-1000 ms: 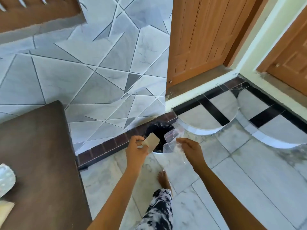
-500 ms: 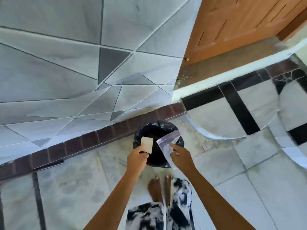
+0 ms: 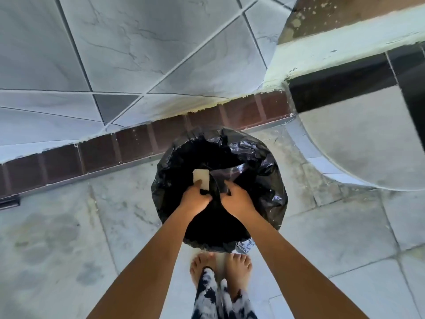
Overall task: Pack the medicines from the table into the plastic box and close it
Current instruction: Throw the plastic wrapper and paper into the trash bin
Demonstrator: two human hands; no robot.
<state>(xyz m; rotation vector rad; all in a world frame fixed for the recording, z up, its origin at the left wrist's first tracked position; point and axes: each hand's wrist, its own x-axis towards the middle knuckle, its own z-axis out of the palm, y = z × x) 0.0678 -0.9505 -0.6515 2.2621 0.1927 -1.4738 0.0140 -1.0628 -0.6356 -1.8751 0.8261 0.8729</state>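
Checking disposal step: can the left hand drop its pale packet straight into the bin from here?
Probably yes. The left hand holds the pale packet directly over the open mouth of the black-lined bin, with nothing seen beneath it. The right hand, with a clear bag, sits beside it.

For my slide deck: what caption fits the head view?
Left hand holds pale card, right hand a clear bag, over black-lined bin.

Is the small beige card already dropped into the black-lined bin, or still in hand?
Still in hand. The left hand pinches the small beige card above the black-lined bin; the right hand grips a clear plastic bag.
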